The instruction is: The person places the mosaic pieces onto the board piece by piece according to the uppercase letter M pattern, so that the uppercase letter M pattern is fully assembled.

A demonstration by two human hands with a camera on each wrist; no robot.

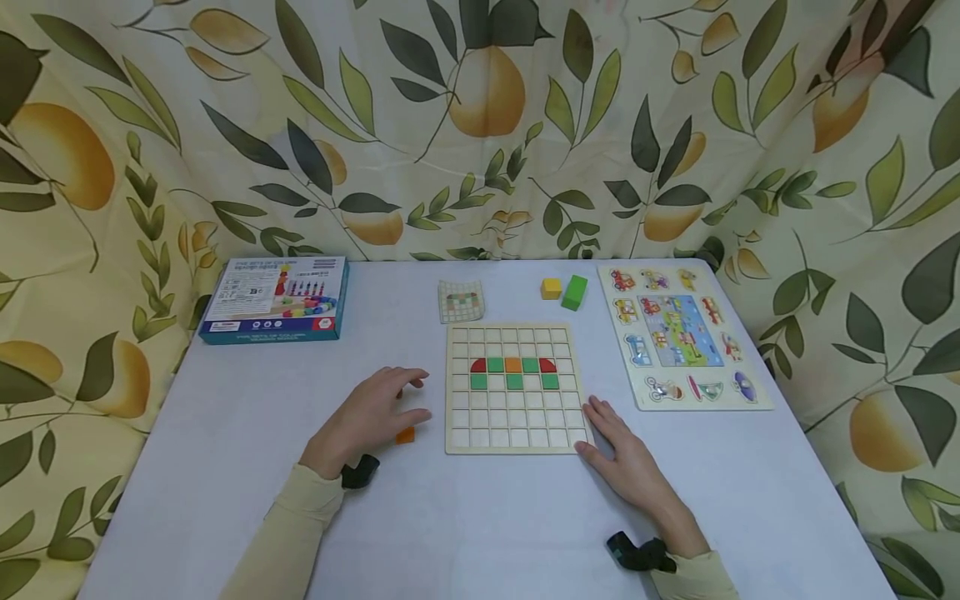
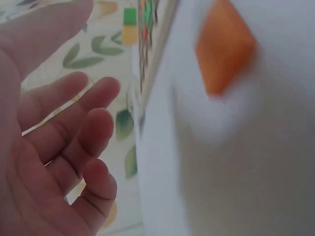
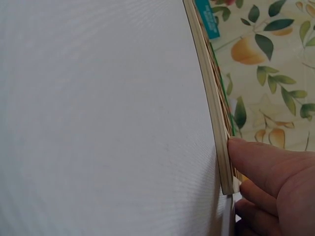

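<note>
A wooden grid board [image 1: 517, 419] lies flat at the middle of the table. Red, green and orange pieces [image 1: 513, 365] sit in two of its upper rows. My left hand [image 1: 366, 423] hovers left of the board, fingers loosely bent and holding nothing. Just under its thumb, an orange block [image 2: 226, 49] rests on the cloth, apart from the hand in the left wrist view. My right hand [image 1: 633, 471] touches the board's near right corner. Its thumb [image 3: 261, 160] lies against the near edge, and its extended fingers lie along the right side.
Behind the board lies a small pattern card [image 1: 461, 301]. A yellow block [image 1: 551, 289] and a green block [image 1: 574, 292] are at the back, right of centre. A picture puzzle board [image 1: 705, 398] lies on the right. At the back left is a flat game box [image 1: 273, 300].
</note>
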